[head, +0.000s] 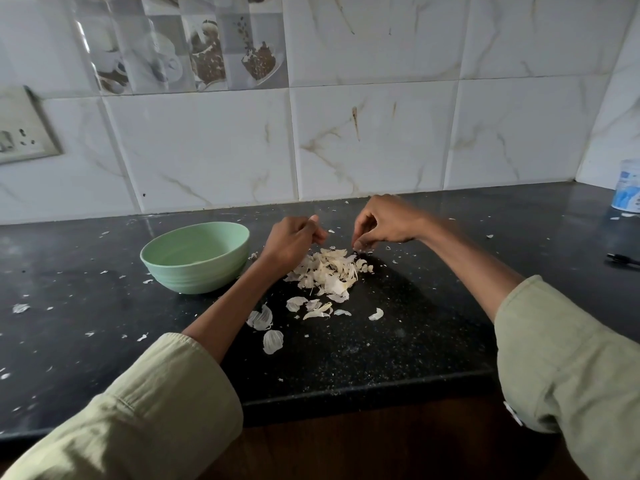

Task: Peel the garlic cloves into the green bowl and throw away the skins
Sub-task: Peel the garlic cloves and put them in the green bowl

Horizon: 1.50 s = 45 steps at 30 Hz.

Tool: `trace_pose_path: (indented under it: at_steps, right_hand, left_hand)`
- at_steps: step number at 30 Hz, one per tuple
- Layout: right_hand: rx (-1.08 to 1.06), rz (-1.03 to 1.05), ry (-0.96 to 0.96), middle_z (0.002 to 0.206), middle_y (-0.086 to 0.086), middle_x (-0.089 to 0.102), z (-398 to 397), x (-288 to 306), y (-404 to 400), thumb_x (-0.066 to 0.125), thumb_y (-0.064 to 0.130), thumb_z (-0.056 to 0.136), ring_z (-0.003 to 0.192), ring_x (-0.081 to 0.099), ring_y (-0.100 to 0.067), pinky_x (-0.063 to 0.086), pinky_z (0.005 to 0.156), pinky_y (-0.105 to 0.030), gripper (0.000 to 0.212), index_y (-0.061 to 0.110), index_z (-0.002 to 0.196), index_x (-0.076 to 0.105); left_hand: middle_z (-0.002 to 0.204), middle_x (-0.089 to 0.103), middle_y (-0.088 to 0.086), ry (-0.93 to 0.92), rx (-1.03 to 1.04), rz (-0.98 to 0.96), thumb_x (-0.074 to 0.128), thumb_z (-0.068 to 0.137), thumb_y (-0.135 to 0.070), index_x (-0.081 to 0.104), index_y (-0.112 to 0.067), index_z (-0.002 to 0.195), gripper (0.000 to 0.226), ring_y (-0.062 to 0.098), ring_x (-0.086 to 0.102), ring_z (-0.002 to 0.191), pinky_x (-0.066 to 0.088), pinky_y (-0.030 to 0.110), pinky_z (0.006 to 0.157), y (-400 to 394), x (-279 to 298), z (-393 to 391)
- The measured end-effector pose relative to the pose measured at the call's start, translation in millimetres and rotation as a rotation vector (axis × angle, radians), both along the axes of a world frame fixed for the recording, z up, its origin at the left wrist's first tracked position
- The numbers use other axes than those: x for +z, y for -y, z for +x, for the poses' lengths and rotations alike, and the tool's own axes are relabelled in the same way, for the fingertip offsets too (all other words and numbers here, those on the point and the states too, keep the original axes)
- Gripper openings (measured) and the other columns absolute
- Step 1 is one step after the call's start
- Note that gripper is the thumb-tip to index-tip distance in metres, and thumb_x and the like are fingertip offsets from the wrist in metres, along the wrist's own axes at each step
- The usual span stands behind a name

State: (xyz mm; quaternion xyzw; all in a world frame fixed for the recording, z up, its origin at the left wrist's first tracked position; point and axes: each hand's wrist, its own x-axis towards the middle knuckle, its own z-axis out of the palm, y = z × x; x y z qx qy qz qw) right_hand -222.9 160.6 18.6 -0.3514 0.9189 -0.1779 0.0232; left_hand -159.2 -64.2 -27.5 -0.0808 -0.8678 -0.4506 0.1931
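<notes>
Left hand [292, 239]: frame centre, fingers curled on a pale clove | Right hand [384, 225]: fingertips pinched together over skin pile [329, 271] | Green bowl [195, 258]: left of centre, on dark counter [415, 323], beside left hand.

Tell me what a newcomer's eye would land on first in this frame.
The pale heap of garlic skins at the centre of the dark countertop, with the left hand and right hand curled just above its far side. Next, the green bowl to the left of the heap, beside the left wrist.
</notes>
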Motion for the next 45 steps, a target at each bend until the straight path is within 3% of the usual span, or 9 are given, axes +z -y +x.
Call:
trace_pose_path:
  at_steps: [8, 14, 18, 25, 29, 33, 36, 40, 45]
  right_hand:
    - [-0.03, 0.017, -0.07, 0.081, 0.012, 0.078, -7, -6, 5, 0.082, 0.032, 0.089, 0.09, 0.075, -0.032, 0.052, 0.073, -0.038, 0.003, 0.031, 0.086, 0.079]
    - [-0.043, -0.299, -0.043, 0.09, 0.004, 0.077, 3, 11, 10, 0.078, 0.015, 0.091, 0.075, 0.071, -0.01, 0.059, 0.075, -0.024, 0.01, 0.01, 0.099, 0.077]
    - [-0.028, 0.113, -0.009, 0.081, 0.01, 0.074, 2, -3, 19, 0.079, 0.017, 0.089, 0.071, 0.069, -0.003, 0.054, 0.067, -0.024, 0.01, 0.014, 0.098, 0.079]
    - [-0.079, -0.223, -0.188, 0.085, 0.012, 0.076, 6, 1, 20, 0.084, 0.015, 0.085, 0.077, 0.069, 0.002, 0.052, 0.073, -0.02, 0.009, 0.017, 0.092, 0.079]
    - [-0.082, 0.063, -0.104, 0.091, -0.004, 0.079, 8, -5, 22, 0.082, 0.014, 0.087, 0.08, 0.072, -0.013, 0.06, 0.081, -0.037, 0.014, 0.008, 0.099, 0.079]
    - [-0.05, 0.062, -0.15, 0.098, -0.001, 0.078, 15, -3, 19, 0.08, 0.019, 0.089, 0.072, 0.062, 0.003, 0.045, 0.06, -0.004, 0.018, 0.01, 0.105, 0.079]
    - [-0.048, 0.037, -0.208, 0.1, 0.002, 0.076, 21, -3, 15, 0.078, 0.021, 0.092, 0.071, 0.052, 0.011, 0.034, 0.053, 0.003, 0.017, 0.012, 0.107, 0.079]
    - [-0.044, -0.013, -0.223, 0.098, -0.001, 0.079, 18, -4, 6, 0.076, 0.019, 0.093, 0.068, 0.054, 0.01, 0.035, 0.056, 0.001, 0.012, 0.011, 0.101, 0.081]
    - [-0.053, -0.061, -0.162, 0.089, 0.003, 0.075, 20, -6, 12, 0.075, 0.016, 0.094, 0.066, 0.061, 0.002, 0.044, 0.062, -0.008, 0.008, 0.012, 0.1, 0.078]
  left_hand:
    - [0.094, 0.078, -0.002, 0.012, 0.008, -0.024, 0.046, 0.112, -0.023, 0.079, -0.011, 0.097, 0.038, 0.006, 0.073, 0.089, 0.053, 0.021, 0.08, 1, 1, 2]
    - [0.093, 0.079, 0.0, 0.014, 0.008, -0.03, 0.046, 0.111, -0.02, 0.079, -0.012, 0.095, 0.038, 0.008, 0.072, 0.089, 0.057, 0.029, 0.09, 1, 1, 1]
    - [0.094, 0.079, 0.0, 0.033, 0.004, -0.035, 0.045, 0.112, -0.024, 0.079, -0.012, 0.095, 0.039, 0.011, 0.073, 0.092, 0.056, 0.031, 0.093, 0, 3, 1]
    - [0.092, 0.079, 0.0, 0.044, 0.0, -0.026, 0.045, 0.112, -0.026, 0.077, -0.015, 0.092, 0.04, 0.028, 0.074, 0.094, 0.059, 0.044, 0.093, 1, 3, 4]
    - [0.093, 0.079, 0.001, 0.081, 0.01, -0.022, 0.045, 0.112, -0.027, 0.076, -0.017, 0.091, 0.039, 0.023, 0.074, 0.096, 0.057, 0.046, 0.096, 3, 5, 3]
    - [0.103, 0.077, 0.002, 0.133, -0.001, -0.103, 0.04, 0.113, -0.038, 0.073, -0.014, 0.1, 0.043, 0.019, 0.072, 0.101, 0.055, 0.045, 0.102, 4, 7, 13]
    - [0.121, 0.071, 0.004, 0.124, -0.028, -0.239, 0.035, 0.11, -0.055, 0.069, -0.013, 0.119, 0.055, 0.022, 0.066, 0.115, 0.052, 0.034, 0.094, 0, 31, 45]
    - [0.149, 0.051, -0.006, 0.089, -0.123, -0.185, 0.048, 0.093, -0.079, 0.052, -0.029, 0.145, 0.073, 0.013, 0.051, 0.133, 0.043, 0.038, 0.105, 1, 41, 122]
    - [0.167, 0.002, -0.021, 0.296, -0.095, -0.468, 0.067, 0.051, -0.099, -0.008, -0.05, 0.159, 0.141, 0.019, 0.007, 0.16, 0.02, 0.054, 0.127, 18, -7, 195]
